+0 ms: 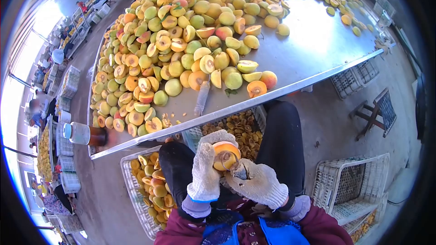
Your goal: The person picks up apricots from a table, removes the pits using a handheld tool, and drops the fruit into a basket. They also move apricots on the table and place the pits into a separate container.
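My left hand, in a white knitted glove, holds a halved yellow peach with its cut face toward me. My gloved right hand is closed around a small tool, mostly hidden in the fingers; its thin curved metal loop rests against the middle of the cut face. Both hands are above my lap, close together. Below them, between my knees, a crate contains many brownish small pieces, perhaps pits. Ahead, a large heap of whole and halved peaches covers much of the metal table.
A plastic-wrapped handle lies near the table edge. A jar of dark liquid is at the left corner. A crate of peach halves stands by my left leg. To the right are white crates and a folding stool. People work farther left.
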